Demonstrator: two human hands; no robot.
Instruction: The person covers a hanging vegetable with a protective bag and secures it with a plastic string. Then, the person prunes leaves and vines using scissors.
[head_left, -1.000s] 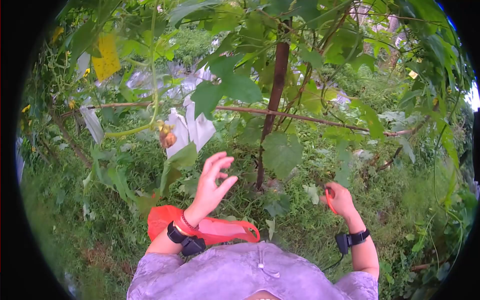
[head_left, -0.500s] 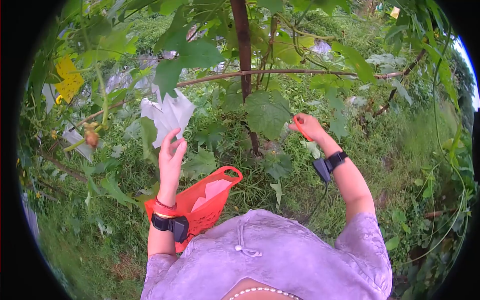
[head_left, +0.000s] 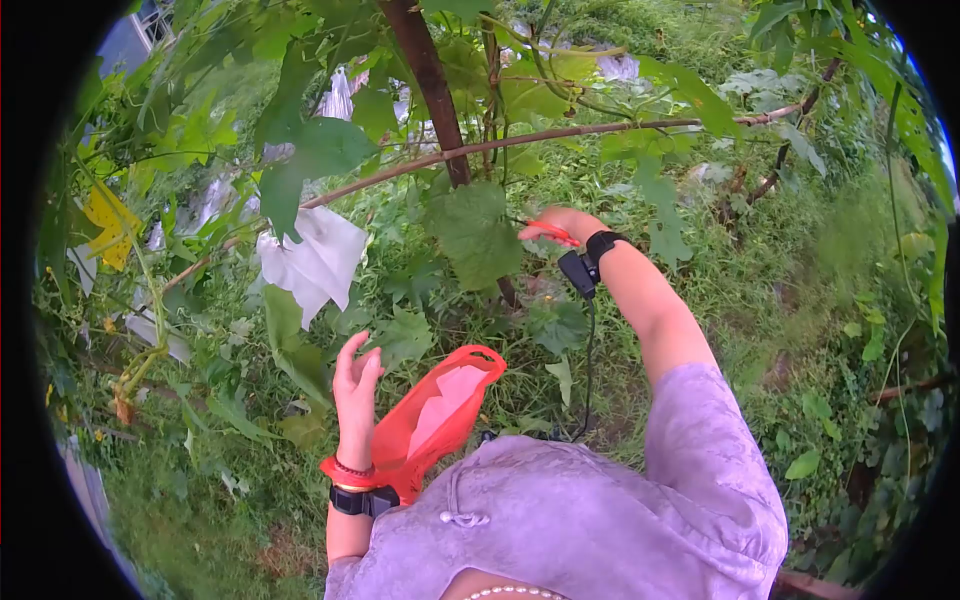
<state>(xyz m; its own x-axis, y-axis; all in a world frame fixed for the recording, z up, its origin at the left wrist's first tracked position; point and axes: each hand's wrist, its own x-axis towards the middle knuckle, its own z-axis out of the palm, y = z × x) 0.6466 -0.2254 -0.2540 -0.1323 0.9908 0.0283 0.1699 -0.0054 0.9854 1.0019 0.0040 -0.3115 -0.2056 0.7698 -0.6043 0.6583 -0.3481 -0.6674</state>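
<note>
My right hand is closed on scissors with a red handle. Their dark tip points left at a large green leaf, close to its right edge; whether they touch cannot be told. Empty and loosely curled, my left hand has its fingers apart. From my left wrist hangs a red carry bag, its mouth open, with pale paper pieces inside. A white paper bag hangs among the leaves above my left hand.
A thin wooden pole runs across the vines and crosses a dark upright post. A yellow speckled sheet hangs at the left. Weeds cover the ground. A cable trails from the device on my right wrist.
My right hand has moved left with the scissors, towards the large leaf. The left hand is lower and farther from the white paper bag. The whole view has turned and shifted.
</note>
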